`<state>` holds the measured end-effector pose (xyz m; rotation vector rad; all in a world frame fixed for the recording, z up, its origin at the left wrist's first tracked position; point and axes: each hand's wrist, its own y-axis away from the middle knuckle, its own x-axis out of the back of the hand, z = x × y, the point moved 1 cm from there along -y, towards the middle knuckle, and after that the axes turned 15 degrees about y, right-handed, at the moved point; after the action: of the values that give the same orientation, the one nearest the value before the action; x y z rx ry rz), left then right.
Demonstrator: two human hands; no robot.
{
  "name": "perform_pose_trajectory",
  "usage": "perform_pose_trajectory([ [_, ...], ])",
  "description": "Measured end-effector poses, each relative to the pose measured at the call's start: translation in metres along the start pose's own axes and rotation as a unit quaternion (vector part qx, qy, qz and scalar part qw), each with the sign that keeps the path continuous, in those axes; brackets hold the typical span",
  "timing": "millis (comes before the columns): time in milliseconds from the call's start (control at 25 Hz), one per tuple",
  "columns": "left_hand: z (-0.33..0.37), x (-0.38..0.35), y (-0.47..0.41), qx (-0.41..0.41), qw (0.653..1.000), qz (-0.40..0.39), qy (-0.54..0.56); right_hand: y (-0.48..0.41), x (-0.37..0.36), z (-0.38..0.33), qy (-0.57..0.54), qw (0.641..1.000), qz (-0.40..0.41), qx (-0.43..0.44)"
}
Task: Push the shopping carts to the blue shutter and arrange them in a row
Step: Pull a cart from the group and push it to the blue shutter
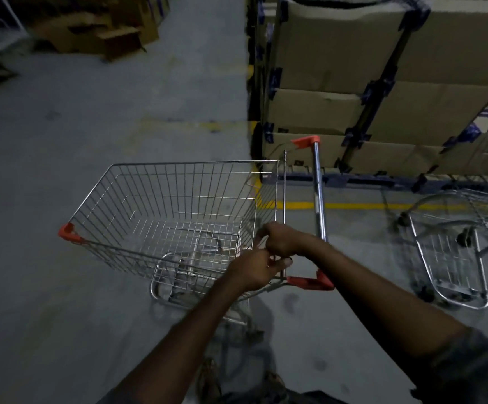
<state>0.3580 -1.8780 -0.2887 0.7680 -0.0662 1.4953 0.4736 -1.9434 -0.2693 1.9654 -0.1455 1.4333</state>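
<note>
On the concrete floor point(62, 141), both hands point(269, 258) grip the cart point(161, 205).

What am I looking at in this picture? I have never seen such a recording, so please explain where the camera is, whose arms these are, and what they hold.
There is no machine here. The camera sits on a person's head and looks forward and down, so the two arms that come in from the bottom edge are that person's own.

The left hand and the right hand are close together at the rear of an empty wire shopping cart. Both are closed on its rear wire panel, beside the metal handle bar with orange end caps. The picture is dim, so I cannot tell exactly which wires the fingers hold.

The cart stands on a grey concrete floor with a yellow line. To the right is a second cart, only partly in view. Behind are stacked cardboard boxes. No blue shutter is visible.
</note>
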Motion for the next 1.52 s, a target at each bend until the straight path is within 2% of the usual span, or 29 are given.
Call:
perform_pose_trajectory([
  [80,-0.003,-0.007,0.003,0.012,0.995,0.091,-0.047,-0.002,0.011,0.0,0.002,0.999,0.051,0.015],
  [160,-0.005,-0.014,0.007,0.024,0.983,0.166,-0.076,-0.002,0.019,0.002,0.083,0.99,0.11,0.012],
  [280,-0.005,-0.011,0.01,-0.008,0.972,0.211,-0.1,-0.006,0.027,0.011,0.215,0.958,0.189,-0.021],
  [480,-0.008,0.007,0.015,-0.034,0.959,0.243,-0.141,-0.017,0.011,0.043,0.186,0.967,0.173,-0.022],
  [640,-0.023,0.008,0.025,-0.063,0.938,0.301,-0.16,-0.03,-0.008,0.029,0.118,0.959,0.257,0.013],
  [760,-0.021,0.002,0.031,-0.066,0.917,0.312,-0.242,-0.046,-0.014,0.003,0.124,0.948,0.289,0.049],
  [840,-0.012,0.0,0.04,-0.015,0.924,0.325,-0.2,-0.056,-0.015,-0.017,0.125,0.942,0.303,0.073],
  [960,-0.019,0.001,0.053,0.026,0.932,0.354,-0.068,-0.069,-0.018,-0.043,0.104,0.942,0.306,0.084],
  [1080,-0.03,0.012,0.07,0.038,0.933,0.357,-0.013,-0.084,-0.017,-0.071,0.066,0.948,0.292,0.11],
  [1240,-0.049,0.041,0.089,0.07,0.96,0.27,0.027,-0.102,0.002,-0.102,0.037,0.961,0.23,0.148],
  [1400,-0.071,0.081,0.107,0.086,0.967,0.235,-0.042,-0.124,0.022,-0.119,0.141,0.956,0.204,0.157],
  [1520,-0.083,0.096,0.124,0.097,0.963,0.247,-0.047,-0.136,0.028,-0.15,0.183,0.947,0.202,0.172],
])
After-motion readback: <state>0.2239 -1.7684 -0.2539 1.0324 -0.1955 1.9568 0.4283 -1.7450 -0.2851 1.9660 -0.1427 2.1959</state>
